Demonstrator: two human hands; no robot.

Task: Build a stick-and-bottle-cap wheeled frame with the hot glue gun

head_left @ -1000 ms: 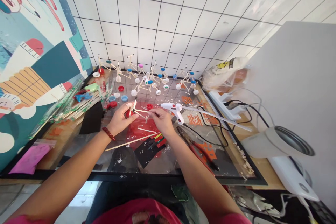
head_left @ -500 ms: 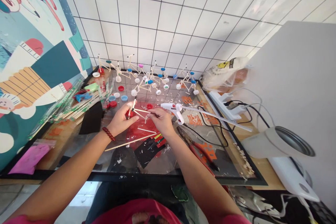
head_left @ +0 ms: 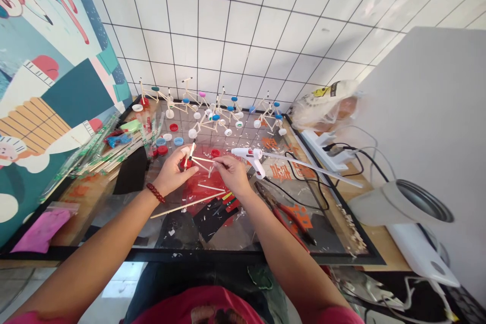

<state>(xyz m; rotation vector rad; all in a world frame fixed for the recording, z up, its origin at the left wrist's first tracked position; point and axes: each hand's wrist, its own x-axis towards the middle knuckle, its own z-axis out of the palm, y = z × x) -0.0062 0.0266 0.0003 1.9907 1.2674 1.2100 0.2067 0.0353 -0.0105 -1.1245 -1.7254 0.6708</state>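
Between my hands is a small bicycle model frame (head_left: 202, 160) of pale wooden sticks, with a red bottle cap (head_left: 186, 163) at its left end. My left hand (head_left: 172, 174) is closed around that end, fingers by the cap and the upright stick. With thumb and index finger together, my right hand (head_left: 232, 174) pinches the right end of a stick. Below lie a loose short stick (head_left: 211, 188) and a long stick (head_left: 186, 204) on the red sheet (head_left: 193, 191). Just right of my right hand rests a white glue gun (head_left: 252, 157).
Several finished stick-and-cap bicycle models (head_left: 215, 117) stand along the back. Loose caps (head_left: 178, 141) lie before them. Bundled sticks (head_left: 114, 154) are at left, with a pink clay packet (head_left: 45, 228). Pliers (head_left: 290, 217), a cable (head_left: 292, 200) and a power strip (head_left: 328, 152) sit at right.
Both hands keep nearly the same hold on the stick frame. The whole view has shifted very slightly; nothing has been taken up or let go.
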